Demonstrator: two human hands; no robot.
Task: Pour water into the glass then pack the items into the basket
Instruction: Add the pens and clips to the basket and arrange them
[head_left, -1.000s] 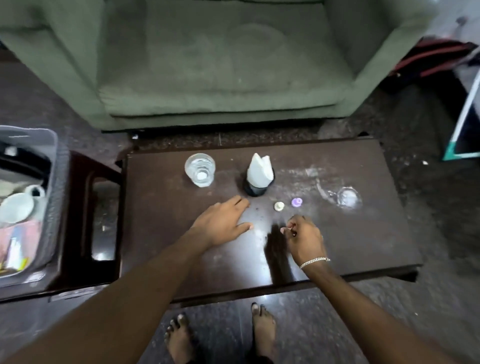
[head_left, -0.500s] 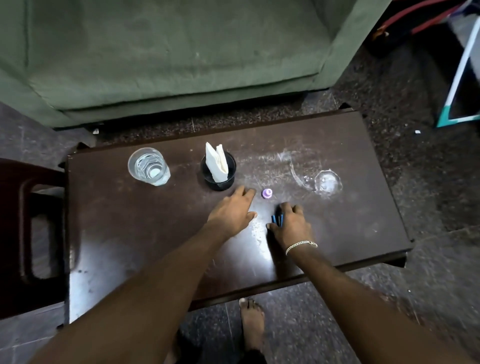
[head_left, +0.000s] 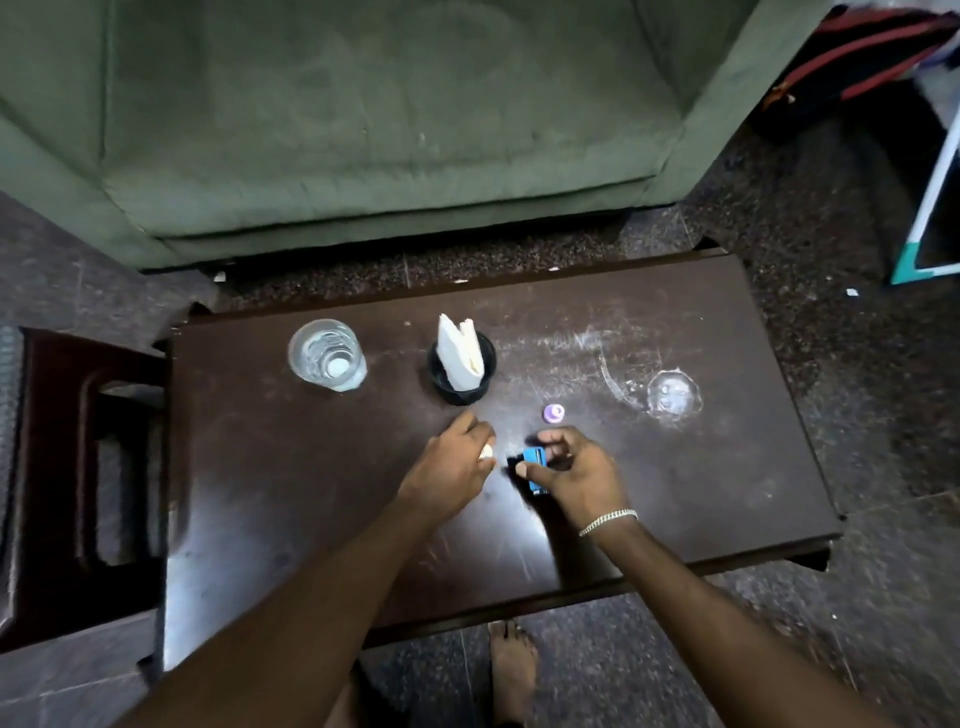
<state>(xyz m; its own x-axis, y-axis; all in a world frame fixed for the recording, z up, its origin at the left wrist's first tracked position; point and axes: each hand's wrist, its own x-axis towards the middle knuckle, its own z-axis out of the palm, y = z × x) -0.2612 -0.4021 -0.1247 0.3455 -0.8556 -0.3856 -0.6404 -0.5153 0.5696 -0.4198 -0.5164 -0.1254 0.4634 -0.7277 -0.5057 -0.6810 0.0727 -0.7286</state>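
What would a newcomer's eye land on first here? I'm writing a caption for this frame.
Probably the two hands at the middle of the dark table: the right hand pinches a small blue object, the left hand closes on something small and white. Behind them stand a glass of water and a black holder of white napkins.
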